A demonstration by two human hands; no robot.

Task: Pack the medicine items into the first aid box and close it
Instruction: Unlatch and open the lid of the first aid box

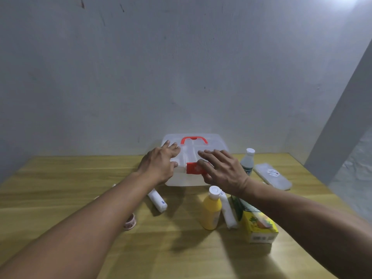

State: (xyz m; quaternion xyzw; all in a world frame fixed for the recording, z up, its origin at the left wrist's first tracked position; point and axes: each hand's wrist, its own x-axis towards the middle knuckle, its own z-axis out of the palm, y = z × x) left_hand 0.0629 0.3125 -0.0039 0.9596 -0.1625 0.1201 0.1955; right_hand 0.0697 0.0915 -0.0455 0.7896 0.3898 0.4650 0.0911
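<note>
Two bare forearms reach forward from the bottom edge over the light wooden table (60, 178). Beyond them, at the table's far edge against the grey wall (181, 67), sits the translucent white plastic first aid box (215, 146), its lid down, a red carrying handle (193, 140) on top and a red latch (194, 168) on its near face. The left hand (159, 165) lies flat on the lid's left part, fingers spread wide, holding nothing. The right hand (223, 171) is spread open over the latch, thumb touching it.

Around the box lie the unpacked items: a white gauze roll (157, 200) under the left wrist, a yellow squeeze bottle with white cap (211, 210), a second white roll (228, 213) just beside it, a yellow-green printed carton (259, 226), a white-capped clear bottle (248, 161), a frosted flat case (272, 176) and a small tape roll (130, 222).
</note>
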